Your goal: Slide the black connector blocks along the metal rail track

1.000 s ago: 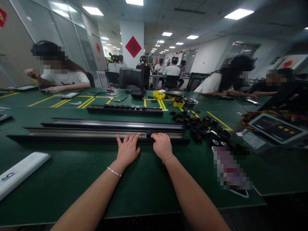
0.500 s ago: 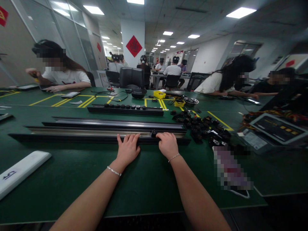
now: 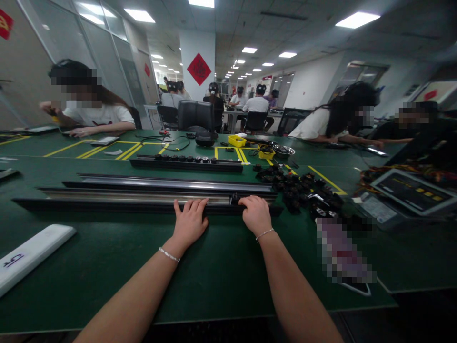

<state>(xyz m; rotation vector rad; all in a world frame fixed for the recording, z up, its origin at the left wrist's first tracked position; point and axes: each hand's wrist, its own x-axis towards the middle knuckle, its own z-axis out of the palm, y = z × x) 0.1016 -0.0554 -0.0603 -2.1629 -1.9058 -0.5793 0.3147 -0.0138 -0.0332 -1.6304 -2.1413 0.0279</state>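
Observation:
A long black rail with a shiny metal channel lies across the table in front of me. My left hand grips its near wall, fingers hooked over the top edge and thumb on the near side. My right hand has its fingertips closed on a small black block that sits in the channel near the right end. How the fingers hold the block is partly hidden. Just behind lies a second black rail. Farther back, a shorter black rail carries a row of several small black pieces.
A pile of black parts lies right of the rails. Beyond it are a metal bowl and a yellow box. A white bar is at left, a phone and a power supply at right. People sit around.
My right hand has moved a little to the right, and the small black block has slid along the channel with it. My left hand has stayed in place on the rail.

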